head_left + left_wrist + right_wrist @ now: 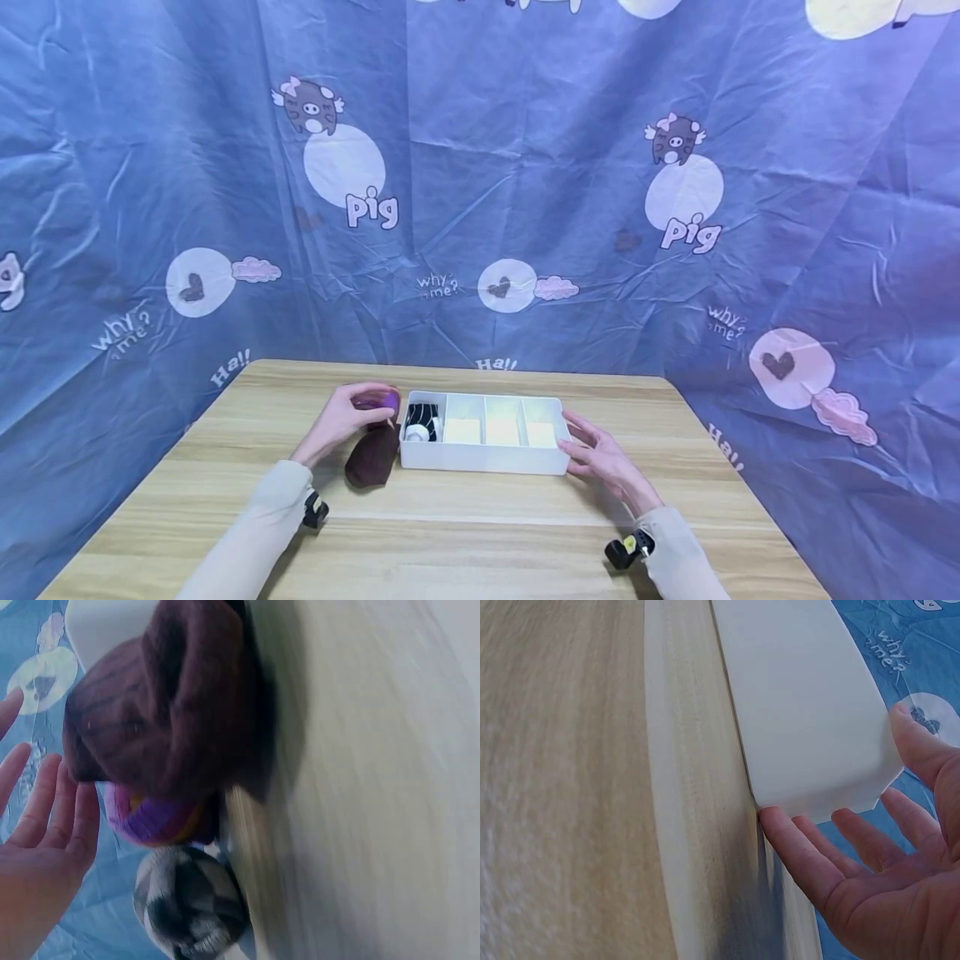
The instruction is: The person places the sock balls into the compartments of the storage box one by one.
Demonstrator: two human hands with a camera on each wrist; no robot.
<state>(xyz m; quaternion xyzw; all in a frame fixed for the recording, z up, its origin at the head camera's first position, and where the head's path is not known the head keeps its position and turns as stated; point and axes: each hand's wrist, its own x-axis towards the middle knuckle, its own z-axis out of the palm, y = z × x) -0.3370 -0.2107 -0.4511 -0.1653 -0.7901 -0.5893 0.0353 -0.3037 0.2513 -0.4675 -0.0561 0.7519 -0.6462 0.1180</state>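
My left hand hovers at the left end of a white divided box, fingers loosely extended beside a balled dark brown sock-like cloth. The left wrist view shows the fingers at the brown cloth's edge, with no clear grip. Behind that cloth sits a purple and yellow rolled bundle, partly hidden. A grey, white and black checked bundle lies beyond it, hidden in the head view. At the box's right end, my right hand rests its thumb and extended fingertips against the wall.
The box has several compartments in a row. A black-and-white striped bundle lies in the leftmost one. Everything stands on a wooden table, backed by a blue printed curtain along its far and side edges.
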